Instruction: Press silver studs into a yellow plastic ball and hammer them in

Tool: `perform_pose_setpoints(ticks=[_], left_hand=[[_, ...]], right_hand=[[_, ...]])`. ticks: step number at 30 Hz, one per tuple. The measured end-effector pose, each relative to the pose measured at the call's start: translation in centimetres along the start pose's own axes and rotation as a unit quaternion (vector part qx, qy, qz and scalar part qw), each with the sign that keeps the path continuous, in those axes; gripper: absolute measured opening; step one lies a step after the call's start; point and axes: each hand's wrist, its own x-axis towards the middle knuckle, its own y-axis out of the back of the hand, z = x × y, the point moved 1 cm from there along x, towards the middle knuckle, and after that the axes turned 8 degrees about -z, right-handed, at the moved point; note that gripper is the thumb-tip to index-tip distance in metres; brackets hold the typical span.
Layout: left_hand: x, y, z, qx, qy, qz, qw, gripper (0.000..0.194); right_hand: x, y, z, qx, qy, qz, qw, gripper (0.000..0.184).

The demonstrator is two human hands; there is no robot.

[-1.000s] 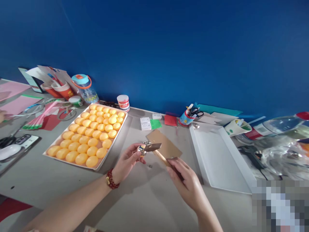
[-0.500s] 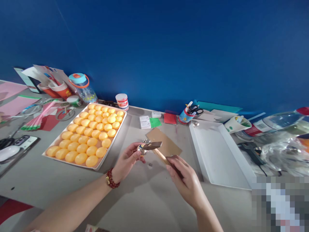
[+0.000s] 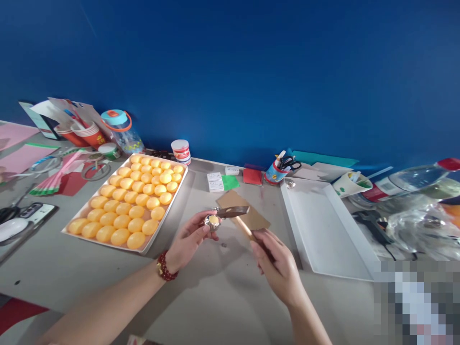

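Observation:
A small round silver piece with a yellowish middle [image 3: 212, 221] is pinched between the fingertips of my left hand [image 3: 190, 239], held above the grey table. My right hand [image 3: 276, 263] is wrapped round the wooden handle of a hammer [image 3: 244, 226]. The hammer's dark head lies level, just right of the silver piece and close to its upper edge; I cannot tell whether they touch. Behind the hammer a brown cardboard sheet [image 3: 257, 214] lies on the table. A tiny silver bit [image 3: 224, 245] rests below my left fingers.
A shallow box [image 3: 147, 247] of orange balls stands on the left, a white tray [image 3: 332, 235] on the right. Small white boxes [image 3: 215, 182], a pen cup [image 3: 275, 173] and a tub [image 3: 181, 151] line the back. A black glue gun [image 3: 373, 225] lies far right.
The hammer head has shifted slightly right and up, off the silver piece it overlapped. The yellowish middle of the piece now shows. My right hand has moved a little right.

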Motion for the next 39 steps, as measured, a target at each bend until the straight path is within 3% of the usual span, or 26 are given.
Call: perform_pose_setpoints(ticks=[3,7,17,23,28,32,39], left_hand=[[0.0,-0.3,0.3,0.005,-0.009,-0.012,1.000,0.034],[-0.1,-0.6,0.5,0.027,-0.009,-0.017,0.999,0.031],[-0.3,-0.4,0.3,0.028,0.013,-0.018,0.999,0.031],[-0.3,-0.6,0.4,0.060,-0.015,-0.028,0.998,0.024],[-0.5,-0.6,0.3,0.088,-0.013,-0.040,0.995,0.036],[-0.7,-0.4,0.0,0.139,0.012,-0.019,0.990,0.037],[-1.3,-0.3,0.0,0.221,0.012,-0.026,0.975,0.037]], right_hand=[[0.0,-0.3,0.4,0.038,-0.021,0.028,0.999,0.018],[0.0,-0.9,0.8,0.060,-0.033,0.017,0.998,0.018],[0.4,-1.3,1.4,0.072,-0.062,0.045,0.994,0.020],[0.5,-1.2,2.2,0.058,-0.077,0.063,0.993,0.022],[0.7,-1.4,2.4,0.044,-0.079,0.056,0.994,0.024],[1.0,-1.1,2.4,-0.069,-0.081,0.053,0.993,0.024],[1.2,-0.5,4.3,-0.299,-0.083,0.090,0.947,0.028]])
